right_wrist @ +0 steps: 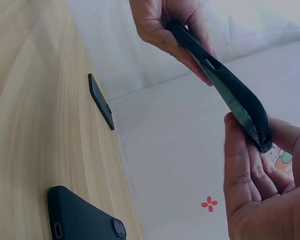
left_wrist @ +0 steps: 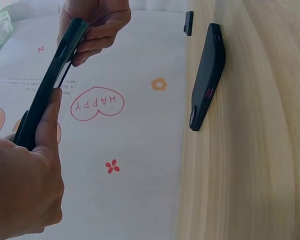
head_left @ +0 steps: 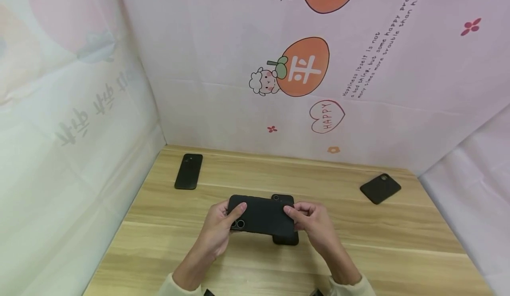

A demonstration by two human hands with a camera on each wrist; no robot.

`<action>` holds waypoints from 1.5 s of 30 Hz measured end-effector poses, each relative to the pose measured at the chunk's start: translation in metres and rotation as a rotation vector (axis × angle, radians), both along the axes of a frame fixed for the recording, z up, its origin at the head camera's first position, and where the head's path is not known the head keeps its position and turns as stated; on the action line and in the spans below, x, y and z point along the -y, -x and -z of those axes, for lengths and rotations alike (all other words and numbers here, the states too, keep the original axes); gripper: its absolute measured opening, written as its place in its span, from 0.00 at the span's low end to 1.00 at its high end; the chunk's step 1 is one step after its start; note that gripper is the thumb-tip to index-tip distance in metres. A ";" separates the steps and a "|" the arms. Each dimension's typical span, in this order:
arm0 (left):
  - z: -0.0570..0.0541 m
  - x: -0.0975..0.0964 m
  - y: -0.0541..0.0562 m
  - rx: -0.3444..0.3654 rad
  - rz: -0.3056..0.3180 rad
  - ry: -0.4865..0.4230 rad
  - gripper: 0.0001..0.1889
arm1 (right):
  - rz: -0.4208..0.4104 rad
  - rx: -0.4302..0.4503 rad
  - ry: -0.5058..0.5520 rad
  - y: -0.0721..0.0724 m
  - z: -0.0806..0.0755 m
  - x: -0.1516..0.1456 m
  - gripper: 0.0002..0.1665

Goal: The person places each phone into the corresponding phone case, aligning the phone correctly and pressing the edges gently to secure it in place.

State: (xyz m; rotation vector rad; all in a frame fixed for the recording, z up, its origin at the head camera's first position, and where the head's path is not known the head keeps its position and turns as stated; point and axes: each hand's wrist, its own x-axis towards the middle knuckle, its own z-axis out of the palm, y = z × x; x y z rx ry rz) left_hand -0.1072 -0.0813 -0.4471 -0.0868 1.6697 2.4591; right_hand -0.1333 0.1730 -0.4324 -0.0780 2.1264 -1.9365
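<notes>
Both hands hold a black phone case (head_left: 263,216) crosswise above the table, its back and round camera rings facing up. My left hand (head_left: 217,229) grips the camera end, thumb on the back and fingers underneath. At the other end my right hand (head_left: 314,220) pinches the case between thumb and fingers. In the right wrist view the rim bows outward along a flat greenish inner surface; whether a phone sits inside, I cannot tell. Partly hidden beneath the case, a black phone-shaped piece (head_left: 285,239) with a camera ring lies on the table.
A black phone (head_left: 189,172) lies at the table's back left. Toward the back right, another black phone-shaped piece (head_left: 380,188) lies at an angle. Printed white sheets (head_left: 223,110) hang behind and on both sides of the wood-grain table (head_left: 159,243).
</notes>
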 end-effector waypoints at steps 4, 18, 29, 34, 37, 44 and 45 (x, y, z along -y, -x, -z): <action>-0.001 0.002 0.002 -0.011 -0.035 -0.002 0.17 | -0.037 -0.006 0.008 -0.002 0.001 0.002 0.17; -0.003 0.002 0.004 -0.025 -0.107 -0.029 0.14 | -0.201 0.022 0.004 -0.005 0.007 0.008 0.22; -0.001 0.003 0.005 -0.012 -0.135 -0.045 0.14 | -0.203 0.014 0.029 -0.007 0.008 0.012 0.22; -0.001 0.004 0.006 -0.005 -0.139 -0.061 0.14 | -0.209 0.000 0.045 -0.007 0.008 0.013 0.22; -0.001 0.003 0.006 0.005 -0.140 -0.073 0.15 | -0.217 -0.023 0.057 -0.007 0.009 0.013 0.21; -0.001 0.005 0.006 0.041 -0.132 -0.083 0.16 | -0.246 -0.074 0.075 -0.008 0.009 0.013 0.23; -0.002 0.006 0.007 0.042 -0.128 -0.078 0.16 | -0.248 -0.073 0.074 -0.008 0.009 0.013 0.23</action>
